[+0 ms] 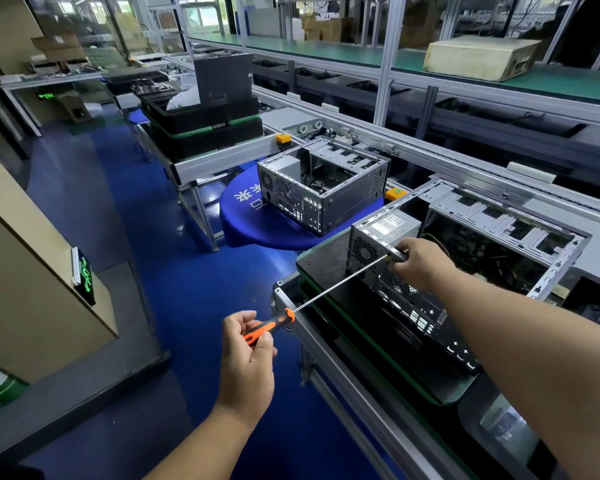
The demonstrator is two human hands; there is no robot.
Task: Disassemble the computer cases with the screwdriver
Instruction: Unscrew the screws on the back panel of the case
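An open grey computer case (pixel 492 244) lies on its side on a black pallet (pixel 323 261), rear panel facing me. My left hand (pixel 248 355) grips the orange and black handle of a long screwdriver (pixel 340 284). Its thin shaft runs up and right to the rear top edge of the case, beside the power supply (pixel 392 226). My right hand (pixel 420 263) rests on that edge with fingers curled around the screwdriver tip. A second open computer case (pixel 323 188) sits farther back on a round blue stool top (pixel 253 216).
The conveyor line's aluminium rail (pixel 354 386) runs along the front of the pallet. Stacked black trays (pixel 205 123) with a dark case on top stand farther down the line. Blue floor lies to the left, with a beige cabinet (pixel 25 271) at the far left.
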